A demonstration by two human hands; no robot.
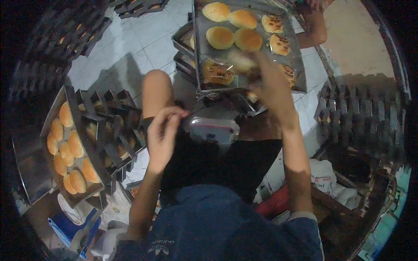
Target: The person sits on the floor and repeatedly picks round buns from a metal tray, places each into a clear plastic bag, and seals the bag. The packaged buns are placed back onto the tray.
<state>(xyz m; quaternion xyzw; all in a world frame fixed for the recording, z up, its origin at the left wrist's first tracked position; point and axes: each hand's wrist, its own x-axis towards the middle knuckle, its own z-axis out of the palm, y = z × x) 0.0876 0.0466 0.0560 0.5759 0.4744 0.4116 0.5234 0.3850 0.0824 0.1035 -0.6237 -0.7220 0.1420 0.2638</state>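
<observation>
In front of me a metal baking tray (pixel 202 55) holds several round golden buns (pixel 219 38) and, along its right side, several buns in clear printed wrappers (pixel 280 44). Another wrapped bun (pixel 218 72) lies at the tray's near left. My right hand (pixel 269 81), blurred, reaches over the near part of the tray; a pale, blurred thing is at its fingertips, and I cannot tell whether it is gripped. My left hand (pixel 165 133) is raised by my left knee, fingers bent, thumb near the fingertips; nothing clear shows in it. A clear plastic box (pixel 214 130) sits between my thighs.
At the left, a tilted tray (pixel 101 176) of several unwrapped buns rests beside stacked metal trays (pixel 114 130). More trays (pixel 356 114) stand at the right. Another person's arm (pixel 312 29) is beyond the tray's far right side. White bags (pixel 326 179) lie at the lower right.
</observation>
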